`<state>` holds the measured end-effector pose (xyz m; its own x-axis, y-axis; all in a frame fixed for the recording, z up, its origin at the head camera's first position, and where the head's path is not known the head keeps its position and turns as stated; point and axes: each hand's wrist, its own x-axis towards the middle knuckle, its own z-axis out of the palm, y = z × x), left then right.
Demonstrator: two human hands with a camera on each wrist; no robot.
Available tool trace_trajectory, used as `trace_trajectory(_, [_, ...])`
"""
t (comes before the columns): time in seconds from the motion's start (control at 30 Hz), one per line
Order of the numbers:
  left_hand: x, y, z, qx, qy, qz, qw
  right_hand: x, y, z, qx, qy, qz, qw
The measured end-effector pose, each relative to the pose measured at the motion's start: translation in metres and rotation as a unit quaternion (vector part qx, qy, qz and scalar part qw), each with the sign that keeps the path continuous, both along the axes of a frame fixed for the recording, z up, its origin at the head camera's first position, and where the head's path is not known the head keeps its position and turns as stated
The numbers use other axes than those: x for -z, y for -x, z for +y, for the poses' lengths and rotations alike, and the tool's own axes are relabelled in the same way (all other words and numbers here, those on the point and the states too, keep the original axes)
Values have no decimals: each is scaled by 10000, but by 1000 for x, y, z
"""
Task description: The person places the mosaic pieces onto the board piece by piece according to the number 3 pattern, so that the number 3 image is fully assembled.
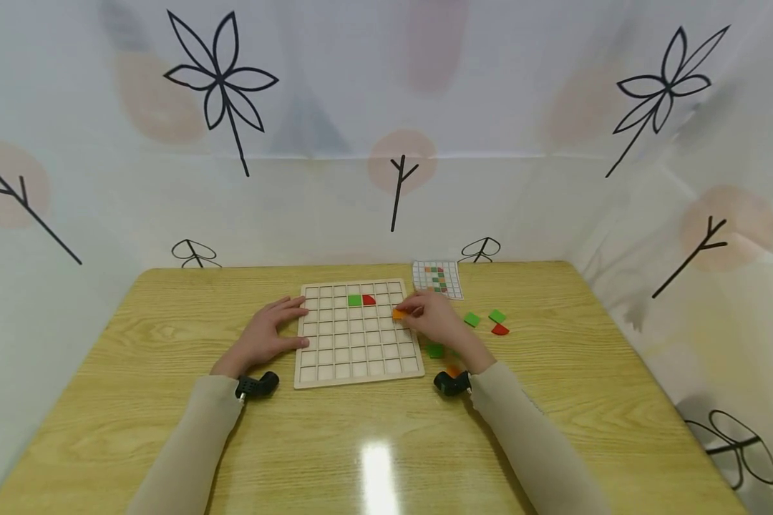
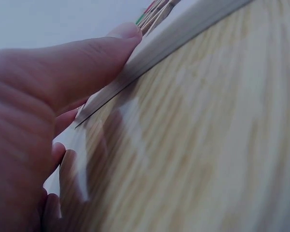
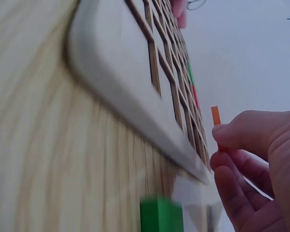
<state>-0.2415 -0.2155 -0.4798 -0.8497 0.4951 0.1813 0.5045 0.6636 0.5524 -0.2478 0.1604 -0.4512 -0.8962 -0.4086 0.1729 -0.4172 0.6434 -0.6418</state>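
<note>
A pale wooden grid board (image 1: 359, 352) lies on the table. In one of its upper rows sit a green square tile (image 1: 355, 300) and, just right of it, a red quarter-circle tile (image 1: 369, 300). My left hand (image 1: 267, 335) rests against the board's left edge, fingers and thumb extended; its thumb (image 2: 99, 63) touches the rim in the left wrist view. Between thumb and fingertips my right hand (image 1: 436, 320) pinches an orange tile (image 3: 215, 116). That tile is held above the board's right side, apart from the grid in the right wrist view.
Behind my right hand lies a printed pattern card (image 1: 451, 277). Right of it are green tiles (image 1: 472, 320) and a red quarter-circle (image 1: 500, 330). Another green tile (image 1: 435, 350) and an orange piece (image 1: 454, 371) lie near my right wrist, partly hidden. Patterned cloth (image 1: 335, 207) surrounds the table.
</note>
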Motion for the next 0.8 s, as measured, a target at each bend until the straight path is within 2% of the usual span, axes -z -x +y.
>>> trace_trajectory(0.47, [2,1,1,59,57,76,9999,4,21,-43,-215,251,-251,9991])
trace_trajectory(0.8, [0,-1,1,25,19,38,10000,6,26,-72,-280,219,-123,9993])
